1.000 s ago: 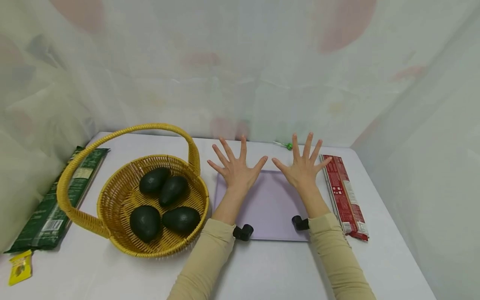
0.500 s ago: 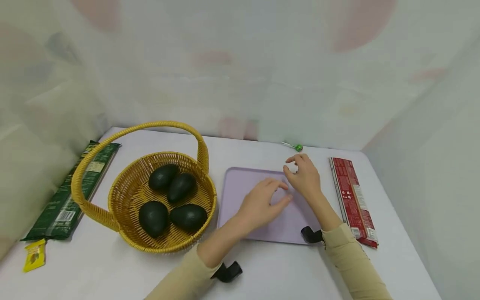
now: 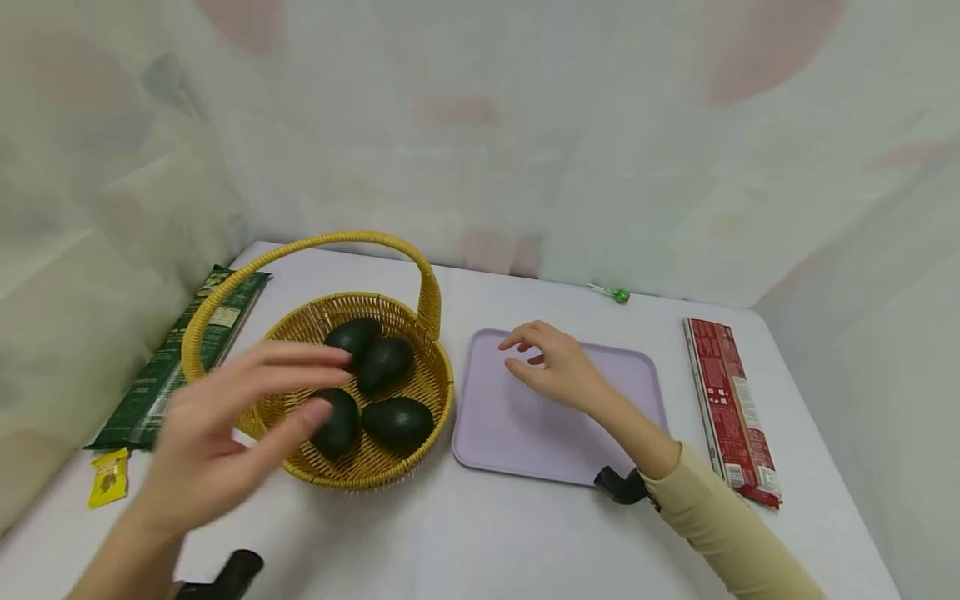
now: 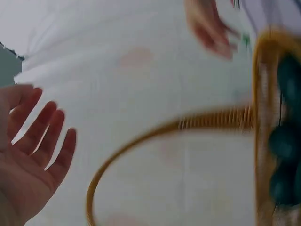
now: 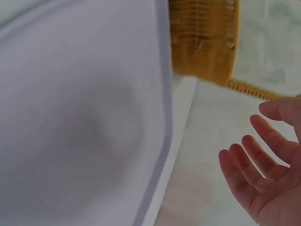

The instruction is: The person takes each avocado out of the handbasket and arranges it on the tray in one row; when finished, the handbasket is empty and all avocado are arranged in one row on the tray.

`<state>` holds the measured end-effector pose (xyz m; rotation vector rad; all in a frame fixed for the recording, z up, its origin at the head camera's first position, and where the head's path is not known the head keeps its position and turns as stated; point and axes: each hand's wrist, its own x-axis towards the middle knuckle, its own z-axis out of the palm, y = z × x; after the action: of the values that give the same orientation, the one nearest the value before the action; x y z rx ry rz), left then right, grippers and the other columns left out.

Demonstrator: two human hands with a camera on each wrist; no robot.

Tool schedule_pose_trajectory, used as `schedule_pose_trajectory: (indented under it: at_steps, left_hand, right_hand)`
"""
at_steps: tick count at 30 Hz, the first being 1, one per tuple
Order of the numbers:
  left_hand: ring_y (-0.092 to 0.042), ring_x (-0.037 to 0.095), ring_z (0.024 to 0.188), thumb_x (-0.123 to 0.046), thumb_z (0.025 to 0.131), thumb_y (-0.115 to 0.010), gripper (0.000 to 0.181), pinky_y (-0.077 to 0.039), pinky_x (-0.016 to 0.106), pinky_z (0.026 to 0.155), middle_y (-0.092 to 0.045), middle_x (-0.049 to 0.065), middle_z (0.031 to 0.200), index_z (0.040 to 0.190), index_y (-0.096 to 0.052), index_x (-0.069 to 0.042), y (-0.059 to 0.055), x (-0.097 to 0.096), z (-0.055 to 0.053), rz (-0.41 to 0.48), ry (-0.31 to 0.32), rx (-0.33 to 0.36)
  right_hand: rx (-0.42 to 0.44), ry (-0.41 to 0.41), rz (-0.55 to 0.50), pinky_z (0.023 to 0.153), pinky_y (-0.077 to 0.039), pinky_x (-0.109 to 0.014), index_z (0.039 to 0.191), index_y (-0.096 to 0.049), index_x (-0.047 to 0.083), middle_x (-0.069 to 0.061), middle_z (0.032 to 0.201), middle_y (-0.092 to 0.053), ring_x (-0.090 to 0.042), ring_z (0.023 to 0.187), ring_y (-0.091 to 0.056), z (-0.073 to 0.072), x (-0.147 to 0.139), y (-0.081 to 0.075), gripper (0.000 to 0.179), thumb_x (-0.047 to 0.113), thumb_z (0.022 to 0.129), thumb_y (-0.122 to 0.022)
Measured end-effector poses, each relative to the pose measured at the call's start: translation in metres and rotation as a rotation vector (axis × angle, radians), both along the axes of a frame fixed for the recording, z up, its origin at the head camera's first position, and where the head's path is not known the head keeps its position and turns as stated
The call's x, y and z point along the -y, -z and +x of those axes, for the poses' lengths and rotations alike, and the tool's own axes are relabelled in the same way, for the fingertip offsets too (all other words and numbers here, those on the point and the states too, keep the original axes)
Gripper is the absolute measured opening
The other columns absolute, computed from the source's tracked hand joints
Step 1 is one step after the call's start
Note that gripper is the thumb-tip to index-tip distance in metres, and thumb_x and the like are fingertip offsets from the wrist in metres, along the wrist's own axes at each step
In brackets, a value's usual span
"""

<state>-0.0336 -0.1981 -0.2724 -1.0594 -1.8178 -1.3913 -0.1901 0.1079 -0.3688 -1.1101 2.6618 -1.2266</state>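
A yellow wicker basket [image 3: 367, 482] with a tall arched handle holds several dark green avocados [image 3: 398, 425]. My left hand [image 3: 225, 425] is raised at the basket's near left side, fingers spread and bent a little, overlapping the rim in the head view; it holds nothing. In the left wrist view its palm and fingers [image 4: 40, 146] appear apart from the handle [image 4: 141, 136]. My right hand [image 3: 551, 362] hovers over a pale purple tray [image 3: 495, 442], fingers loosely bent around nothing. The right wrist view has the same hand [image 5: 270, 174] beyond the tray's edge, with the basket [image 5: 202, 42] past it.
A long red packet [image 3: 733, 408] lies right of the tray, a green packet [image 3: 187, 358] left of the basket. A small yellow sachet [image 3: 108, 478] sits at the near left. Behind the tray is a green-tipped lollipop [image 3: 619, 295]. Patterned curtains [image 3: 525, 150] enclose the table.
Both hands were spread side by side above the tray. The left has swung left and nearer to the basket; the right has shifted left over the tray, its fingers relaxing. The view has turned left.
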Motion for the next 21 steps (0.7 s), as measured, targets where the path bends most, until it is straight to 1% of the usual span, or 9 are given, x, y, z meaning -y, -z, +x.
schedule_pose_trajectory:
  at_steps: [2,4,6,7,8,10,13,17,21]
  left_hand:
    - [-0.061,0.031,0.106,0.009,0.085,-0.066,0.019,-0.045,0.028,0.097,-0.065,0.029,0.108,0.100,-0.063,0.021,-0.010,0.028,0.001,0.081,-0.094,-0.003]
    - [-0.060,0.029,0.107,0.014,0.084,-0.063,0.020,-0.045,0.027,0.097,-0.063,0.030,0.110,0.102,-0.060,0.024,-0.018,0.051,-0.001,0.080,-0.232,0.040]
    - [-0.058,0.024,0.110,0.014,0.087,-0.061,0.022,-0.044,0.023,0.097,-0.063,0.025,0.115,0.108,-0.061,0.021,-0.028,0.068,-0.003,-0.022,-0.390,0.135]
    - [-0.057,0.021,0.110,0.013,0.089,-0.060,0.024,-0.044,0.020,0.095,-0.062,0.021,0.117,0.112,-0.061,0.017,-0.032,0.074,-0.005,-0.089,-0.455,0.189]
    - [-0.058,0.018,0.108,0.012,0.090,-0.059,0.026,-0.044,0.018,0.093,-0.063,0.017,0.118,0.116,-0.062,0.014,-0.035,0.078,-0.008,-0.134,-0.496,0.243]
    - [-0.058,0.016,0.106,0.011,0.091,-0.058,0.030,-0.045,0.014,0.089,-0.063,0.013,0.117,0.121,-0.061,0.010,-0.038,0.084,-0.015,-0.173,-0.494,0.353]
    - [-0.058,0.013,0.100,0.007,0.094,-0.057,0.031,-0.044,0.011,0.085,-0.064,0.006,0.112,0.124,-0.062,0.004,-0.038,0.091,-0.024,-0.178,-0.475,0.473]
    - [-0.059,0.010,0.097,-0.002,0.097,-0.058,0.029,-0.044,0.010,0.082,-0.065,0.003,0.110,0.125,-0.063,-0.001,-0.035,0.098,-0.031,-0.201,-0.497,0.543]
    - [-0.060,0.008,0.097,-0.009,0.098,-0.058,0.028,-0.045,0.010,0.077,-0.066,0.001,0.114,0.125,-0.064,-0.005,-0.035,0.102,-0.035,-0.200,-0.491,0.615]
  right_hand:
    - [0.009,-0.066,0.008,0.078,-0.056,-0.033,0.107,-0.068,0.014,0.000,0.113,-0.063,-0.018,0.098,-0.060,0.003,0.012,-0.007,0.017,0.011,0.089,-0.069]
    - [0.028,-0.131,0.014,0.078,-0.055,-0.030,0.107,-0.068,0.014,0.001,0.113,-0.063,-0.017,0.099,-0.060,0.006,0.025,-0.013,0.017,0.013,0.090,-0.069]
    - [0.057,-0.197,0.015,0.078,-0.055,-0.028,0.109,-0.068,0.013,0.001,0.114,-0.062,-0.018,0.100,-0.060,0.008,0.037,-0.020,0.018,0.013,0.090,-0.069]
    - [0.073,-0.230,0.014,0.077,-0.055,-0.027,0.109,-0.068,0.012,0.000,0.114,-0.062,-0.019,0.100,-0.060,0.008,0.043,-0.023,0.019,0.013,0.091,-0.069]
    - [0.086,-0.262,0.014,0.077,-0.055,-0.027,0.109,-0.068,0.011,-0.001,0.113,-0.062,-0.020,0.100,-0.060,0.009,0.049,-0.025,0.019,0.012,0.091,-0.068]
    - [0.099,-0.318,0.026,0.077,-0.054,-0.025,0.110,-0.068,0.011,-0.001,0.112,-0.062,-0.021,0.099,-0.060,0.009,0.061,-0.030,0.019,0.012,0.091,-0.068]
    - [0.075,-0.398,0.074,0.076,-0.054,-0.026,0.109,-0.068,0.011,-0.001,0.110,-0.062,-0.018,0.094,-0.058,0.009,0.077,-0.034,0.019,0.012,0.091,-0.067]
    - [0.033,-0.485,0.153,0.079,-0.052,-0.033,0.110,-0.068,0.011,-0.004,0.109,-0.063,-0.018,0.090,-0.056,0.006,0.095,-0.037,0.019,0.013,0.091,-0.066]
    - [0.050,-0.566,0.216,0.085,-0.050,-0.031,0.113,-0.068,0.008,-0.005,0.112,-0.065,-0.020,0.098,-0.060,0.003,0.111,-0.040,0.022,0.014,0.092,-0.067]
